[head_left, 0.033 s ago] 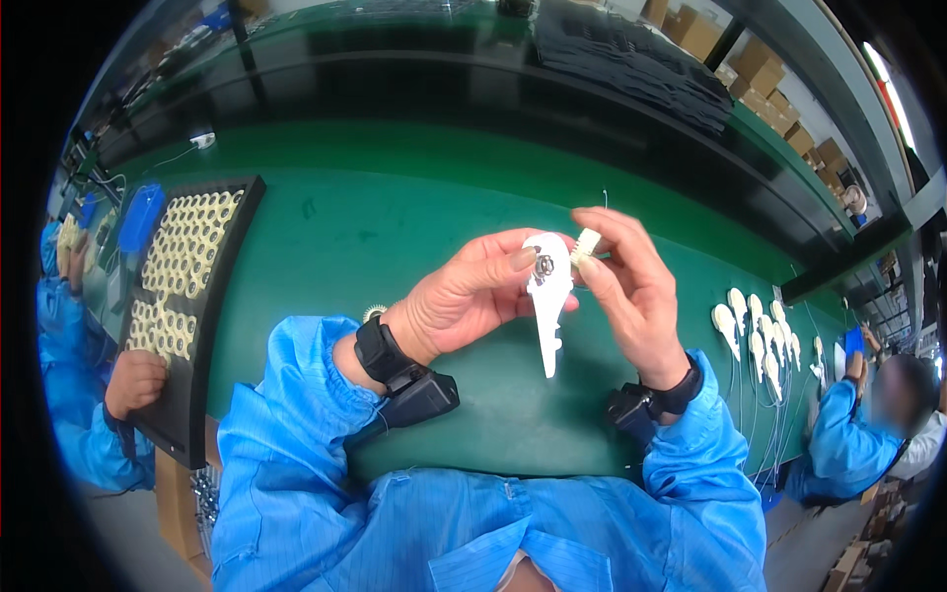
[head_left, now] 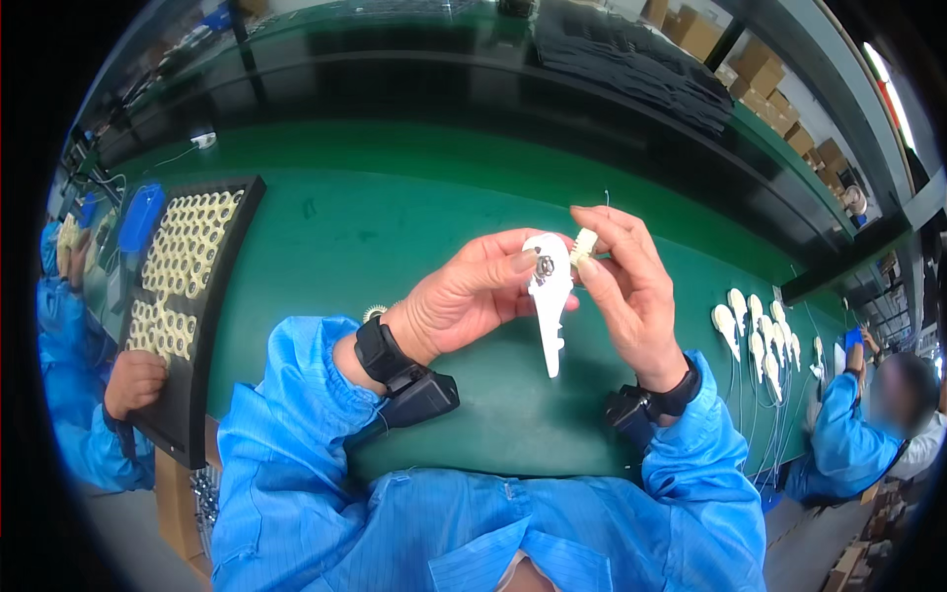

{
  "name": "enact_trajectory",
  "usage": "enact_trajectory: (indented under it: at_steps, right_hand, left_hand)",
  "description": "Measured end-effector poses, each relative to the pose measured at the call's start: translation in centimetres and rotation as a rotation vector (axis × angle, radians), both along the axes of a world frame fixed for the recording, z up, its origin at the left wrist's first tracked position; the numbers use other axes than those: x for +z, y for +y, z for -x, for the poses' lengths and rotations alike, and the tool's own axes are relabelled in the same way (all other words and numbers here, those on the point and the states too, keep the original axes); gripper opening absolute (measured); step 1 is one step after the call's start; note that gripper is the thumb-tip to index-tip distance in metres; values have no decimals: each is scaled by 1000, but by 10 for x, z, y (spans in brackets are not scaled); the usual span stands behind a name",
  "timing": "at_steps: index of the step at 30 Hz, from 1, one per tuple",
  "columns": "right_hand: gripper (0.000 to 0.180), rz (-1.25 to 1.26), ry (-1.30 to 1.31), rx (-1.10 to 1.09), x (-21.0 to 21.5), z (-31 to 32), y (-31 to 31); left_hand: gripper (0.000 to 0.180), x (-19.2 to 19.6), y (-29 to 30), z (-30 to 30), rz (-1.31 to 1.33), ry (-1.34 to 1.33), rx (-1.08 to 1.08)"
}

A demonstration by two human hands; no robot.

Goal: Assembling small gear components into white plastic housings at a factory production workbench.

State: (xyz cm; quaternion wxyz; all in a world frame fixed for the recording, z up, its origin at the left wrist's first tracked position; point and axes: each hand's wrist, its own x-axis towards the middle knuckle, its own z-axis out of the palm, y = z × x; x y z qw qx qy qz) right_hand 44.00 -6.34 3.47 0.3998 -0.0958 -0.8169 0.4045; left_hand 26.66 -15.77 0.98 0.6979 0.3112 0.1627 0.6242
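My left hand [head_left: 459, 291] is closed around a white teardrop-shaped plastic housing [head_left: 549, 321], its narrow end pointing down. The thumb presses beside a small dark metal coil [head_left: 545, 266] in the housing's wide end. Close at the housing's right side, my right hand [head_left: 636, 296] pinches a small cream toothed plastic piece [head_left: 585, 244] between thumb and fingers. Whether this piece touches the housing I cannot tell. A thin wire tip [head_left: 607, 197] sticks up behind the right fingers.
On the left, a black tray [head_left: 222, 296] holds several cream rings [head_left: 187, 237]; a co-worker's hand [head_left: 136, 383] rests on it. Several white teardrop parts with cords [head_left: 760, 335] lie on the green table [head_left: 395, 217] at right, near another person [head_left: 838, 424]. A dark shelf spans the back.
My right hand and the toothed piece have shifted very slightly. My left hand and the housing look the same.
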Motion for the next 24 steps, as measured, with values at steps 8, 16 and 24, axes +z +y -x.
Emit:
enact_trajectory:
  at_steps: [8, 16, 24]
  right_hand:
    - [36, 262, 152, 68, 14, 0, -8]
    - [31, -76, -8, 89, 13, -3, -1]
    - [32, -117, -58, 71, 8, 1, 0]
  left_hand:
    - [54, 1, -2, -1, 15, 54, 50]
    - [45, 2, 0, 0, -17, 86, 24]
    - [33, 1, -5, 1, 12, 155, 70]
